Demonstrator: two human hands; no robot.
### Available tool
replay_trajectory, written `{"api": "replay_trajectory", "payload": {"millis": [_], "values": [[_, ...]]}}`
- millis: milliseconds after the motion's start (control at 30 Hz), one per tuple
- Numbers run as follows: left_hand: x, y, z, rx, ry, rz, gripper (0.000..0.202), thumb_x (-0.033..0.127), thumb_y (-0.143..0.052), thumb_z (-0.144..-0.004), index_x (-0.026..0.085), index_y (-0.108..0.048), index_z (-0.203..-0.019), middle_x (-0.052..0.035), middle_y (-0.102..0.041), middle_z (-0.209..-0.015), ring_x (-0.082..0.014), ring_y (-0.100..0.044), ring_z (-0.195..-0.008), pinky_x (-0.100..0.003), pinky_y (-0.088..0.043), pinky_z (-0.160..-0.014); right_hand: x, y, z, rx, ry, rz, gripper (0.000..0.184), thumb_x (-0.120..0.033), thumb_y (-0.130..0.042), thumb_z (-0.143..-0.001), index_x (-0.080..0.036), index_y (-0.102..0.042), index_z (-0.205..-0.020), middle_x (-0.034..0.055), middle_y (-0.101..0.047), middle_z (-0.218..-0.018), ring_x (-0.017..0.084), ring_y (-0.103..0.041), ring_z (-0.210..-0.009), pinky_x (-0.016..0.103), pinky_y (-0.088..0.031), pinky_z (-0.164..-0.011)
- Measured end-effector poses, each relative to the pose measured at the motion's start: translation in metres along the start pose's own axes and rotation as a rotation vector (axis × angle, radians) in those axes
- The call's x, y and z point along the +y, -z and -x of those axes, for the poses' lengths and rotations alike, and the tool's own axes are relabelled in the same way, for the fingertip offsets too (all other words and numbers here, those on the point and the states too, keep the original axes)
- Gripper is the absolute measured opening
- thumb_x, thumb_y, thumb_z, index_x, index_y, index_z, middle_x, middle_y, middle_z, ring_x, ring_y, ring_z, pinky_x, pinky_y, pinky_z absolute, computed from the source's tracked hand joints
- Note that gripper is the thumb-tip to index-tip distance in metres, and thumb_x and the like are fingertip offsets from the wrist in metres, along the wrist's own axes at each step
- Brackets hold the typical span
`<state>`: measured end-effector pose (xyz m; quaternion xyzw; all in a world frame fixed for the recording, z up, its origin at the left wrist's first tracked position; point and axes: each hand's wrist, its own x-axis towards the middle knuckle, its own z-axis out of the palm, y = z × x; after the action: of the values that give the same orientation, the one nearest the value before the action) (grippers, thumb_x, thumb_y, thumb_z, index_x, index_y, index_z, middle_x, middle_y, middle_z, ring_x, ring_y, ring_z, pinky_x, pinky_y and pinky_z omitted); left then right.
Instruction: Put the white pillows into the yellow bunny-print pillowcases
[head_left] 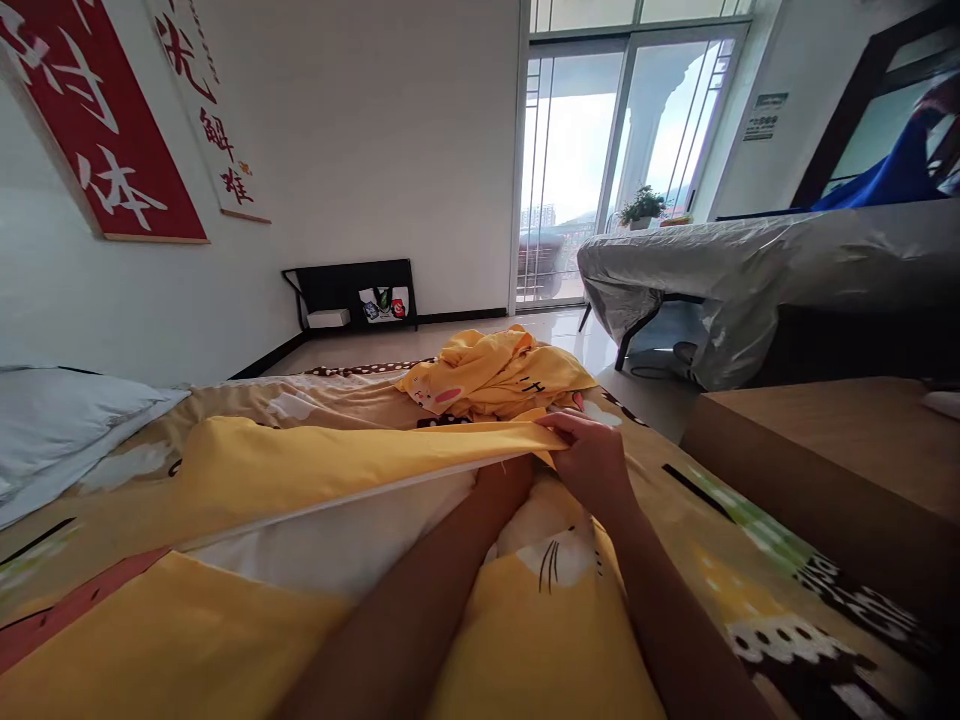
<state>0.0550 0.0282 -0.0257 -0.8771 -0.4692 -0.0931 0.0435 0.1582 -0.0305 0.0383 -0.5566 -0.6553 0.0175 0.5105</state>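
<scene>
A yellow cartoon-print duvet cover (315, 455) lies spread over the bed, with a white quilt (337, 545) showing at its open edge. My right hand (592, 455) pinches the yellow edge of the cover near its far end, fingers closed on the fabric. My left forearm reaches under that raised edge; my left hand (502, 475) is mostly hidden inside the cover, so its fingers do not show. A bunched heap of the same yellow fabric (495, 375) sits just beyond both hands.
A grey pillow (67, 420) lies at the left. A wooden bedside surface (840, 450) stands at the right. Beyond it is furniture under a grey plastic sheet (750, 270). A low black rack (352, 295) stands against the far wall beside glass doors (600, 170).
</scene>
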Motion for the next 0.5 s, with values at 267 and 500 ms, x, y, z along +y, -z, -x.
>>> {"api": "replay_trajectory", "payload": {"millis": [267,500], "values": [[-0.003,0.001,-0.001,-0.056,-0.104,-0.012,0.039,0.016,-0.038,-0.093,0.014,-0.051,-0.13,-0.017,-0.053,-0.134,-0.0285,-0.047,-0.128,-0.049,-0.035,-0.107,-0.004,0.0,0.001,-0.005,0.007,-0.031,0.034,-0.009,-0.046,-0.061,-0.02,-0.074,-0.078,0.0035,-0.07,-0.078,0.017,-0.061,-0.073,0.025,-0.043,-0.064],[-0.002,-0.01,-0.008,-0.048,-0.225,0.052,0.046,0.016,-0.031,-0.094,0.018,-0.042,-0.138,-0.01,-0.041,-0.146,-0.022,-0.033,-0.138,-0.041,-0.022,-0.116,-0.004,0.001,0.001,-0.016,-0.019,-0.032,0.032,-0.012,-0.048,-0.062,-0.021,-0.074,-0.079,0.0035,-0.069,-0.075,0.017,-0.059,-0.069,0.024,-0.042,-0.062]]}}
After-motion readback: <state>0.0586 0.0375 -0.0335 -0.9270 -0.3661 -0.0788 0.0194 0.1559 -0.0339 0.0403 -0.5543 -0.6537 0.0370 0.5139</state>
